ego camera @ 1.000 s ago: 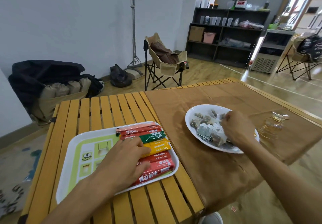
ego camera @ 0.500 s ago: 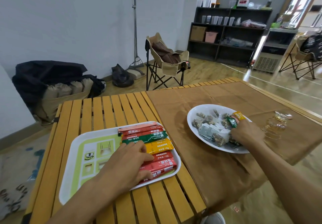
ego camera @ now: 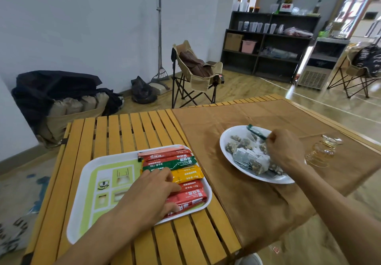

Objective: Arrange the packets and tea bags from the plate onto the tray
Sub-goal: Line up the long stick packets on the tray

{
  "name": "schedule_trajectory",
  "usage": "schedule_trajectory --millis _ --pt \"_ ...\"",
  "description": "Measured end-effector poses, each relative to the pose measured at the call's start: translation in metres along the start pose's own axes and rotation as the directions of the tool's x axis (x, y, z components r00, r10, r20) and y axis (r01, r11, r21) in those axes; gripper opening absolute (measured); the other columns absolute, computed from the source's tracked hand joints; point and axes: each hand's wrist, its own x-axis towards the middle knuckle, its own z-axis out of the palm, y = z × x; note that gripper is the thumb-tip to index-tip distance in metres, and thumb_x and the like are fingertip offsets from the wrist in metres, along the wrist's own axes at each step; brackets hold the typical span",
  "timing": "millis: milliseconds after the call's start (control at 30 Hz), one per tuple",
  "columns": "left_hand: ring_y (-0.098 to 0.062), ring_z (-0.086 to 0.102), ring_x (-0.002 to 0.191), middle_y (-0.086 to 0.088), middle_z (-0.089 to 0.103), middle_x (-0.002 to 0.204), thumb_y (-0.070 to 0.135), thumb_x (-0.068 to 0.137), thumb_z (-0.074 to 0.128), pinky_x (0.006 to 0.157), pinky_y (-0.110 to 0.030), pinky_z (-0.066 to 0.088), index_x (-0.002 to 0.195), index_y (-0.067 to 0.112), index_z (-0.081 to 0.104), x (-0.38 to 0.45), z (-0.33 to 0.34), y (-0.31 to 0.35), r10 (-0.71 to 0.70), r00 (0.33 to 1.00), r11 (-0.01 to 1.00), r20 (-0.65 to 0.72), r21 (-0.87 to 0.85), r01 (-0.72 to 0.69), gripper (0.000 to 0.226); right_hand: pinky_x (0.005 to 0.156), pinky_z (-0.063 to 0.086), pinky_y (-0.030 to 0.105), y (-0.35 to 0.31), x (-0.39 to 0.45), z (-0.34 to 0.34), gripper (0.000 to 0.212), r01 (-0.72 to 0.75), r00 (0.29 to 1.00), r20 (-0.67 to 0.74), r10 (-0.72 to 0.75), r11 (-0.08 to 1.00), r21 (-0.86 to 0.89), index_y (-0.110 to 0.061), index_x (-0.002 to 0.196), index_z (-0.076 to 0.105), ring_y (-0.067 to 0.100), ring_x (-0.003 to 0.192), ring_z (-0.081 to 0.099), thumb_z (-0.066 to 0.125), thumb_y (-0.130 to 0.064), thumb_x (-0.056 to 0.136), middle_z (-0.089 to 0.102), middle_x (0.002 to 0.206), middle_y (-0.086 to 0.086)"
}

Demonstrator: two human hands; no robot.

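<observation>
Wood, plastic, cloth and foil on the table
Slatted table (ego camera: 115,132) of smooth yellow wood; matt brown cloth (ego camera: 237,182) on its right half, creased; glossy white plastic tray (ego camera: 86,203); shiny foil packets (ego camera: 185,174); gleaming white plate (ego camera: 224,141); clear glass cup (ego camera: 322,149)

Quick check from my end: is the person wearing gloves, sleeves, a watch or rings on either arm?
No. The left hand and right hand are bare, no gloves or rings visible. Both forearms are uncovered up to the frame edge, with no sleeve, watch or band showing.
</observation>
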Motion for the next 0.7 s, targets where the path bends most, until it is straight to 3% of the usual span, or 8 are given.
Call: schedule_trajectory --millis 133,200,267,367,500,600,700 --pt "-0.006 0.039 0.108 0.017 0.042 0.126 0.065 0.085 0.05 0.091 -0.021 0.037 0.134 0.043 0.046 -0.004 -0.003 0.0 -0.006 1.0 1.0 -0.017 -0.011 0.006 0.054 0.064 0.045 0.034 -0.045 -0.026 -0.005 0.012 0.314 0.935 0.109 -0.338 0.931 0.187 -0.018 0.077 0.069 0.018 0.072 0.057 0.063 -0.019 0.087 0.062 0.079 -0.004" --pt "-0.002 0.043 0.097 0.018 0.051 0.114 0.062 0.09 0.042 0.083 -0.018 0.037 0.119 0.039 0.056 -0.007 -0.009 0.002 -0.002 0.994 1.0 -0.113 -0.014 0.0 0.04 0.065 0.036 0.029 -0.069 -0.045 -0.005 0.008 0.437 0.86 0.149 -0.487 0.856 0.278 -0.018 0.078 0.069 0.013 0.072 0.052 0.067 -0.02 0.085 0.057 0.077 -0.007" --pt "-0.002 0.049 0.083 0.017 0.058 0.096 0.055 0.093 0.041 0.075 -0.018 0.041 0.099 0.034 0.06 -0.009 -0.017 0.003 -0.024 0.969 1.0 -0.245 -0.016 0.021 0.029 0.066 0.037 0.026 -0.088 -0.066 -0.003 0.007 0.517 0.779 0.19 -0.598 0.783 0.346 -0.021 0.079 0.068 0.008 0.073 0.05 0.067 -0.022 0.085 0.053 0.078 -0.012" --pt "-0.004 0.053 0.073 0.015 0.058 0.084 0.047 0.092 0.05 0.065 -0.023 0.049 0.087 0.029 0.057 -0.009 -0.025 0.003 -0.08 0.924 0.996 -0.374 -0.068 0.059 0.019 0.074 0.047 0.026 -0.107 -0.092 0.003 0.007 0.578 0.69 0.242 -0.682 0.72 0.384 -0.024 0.087 0.068 0.006 0.084 0.053 0.063 -0.027 0.091 0.055 0.09 -0.013" --pt "-0.004 0.052 0.085 0.017 0.054 0.098 0.054 0.091 0.049 0.073 -0.017 0.044 0.099 0.035 0.054 -0.01 -0.015 0.0 -0.092 0.954 0.995 -0.284 -0.055 0.08 0.021 0.08 0.054 0.034 -0.118 -0.112 0.012 0.015 0.633 0.611 0.29 -0.737 0.675 0.38 -0.02 0.101 0.07 0.013 0.098 0.059 0.059 -0.029 0.095 0.061 0.111 -0.004" --pt "-0.005 0.05 0.09 0.016 0.052 0.105 0.054 0.092 0.048 0.076 -0.019 0.042 0.112 0.036 0.054 -0.011 -0.007 -0.001 -0.086 0.973 0.996 -0.214 -0.016 0.084 0.027 0.079 0.054 0.032 -0.119 -0.115 0.018 0.024 0.66 0.572 0.31 -0.759 0.65 0.376 -0.021 0.11 0.069 0.011 0.098 0.06 0.059 -0.036 0.094 0.061 0.113 -0.004" --pt "-0.006 0.05 0.09 0.016 0.052 0.105 0.052 0.093 0.047 0.074 -0.02 0.04 0.116 0.036 0.054 -0.009 -0.004 -0.001 -0.072 0.977 0.997 -0.2 0.005 0.075 0.029 0.078 0.054 0.027 -0.118 -0.112 0.019 0.026 0.599 0.588 0.311 -0.747 0.66 0.454 -0.023 0.109 0.069 0.006 0.094 0.059 0.06 -0.042 0.093 0.063 0.108 -0.008"
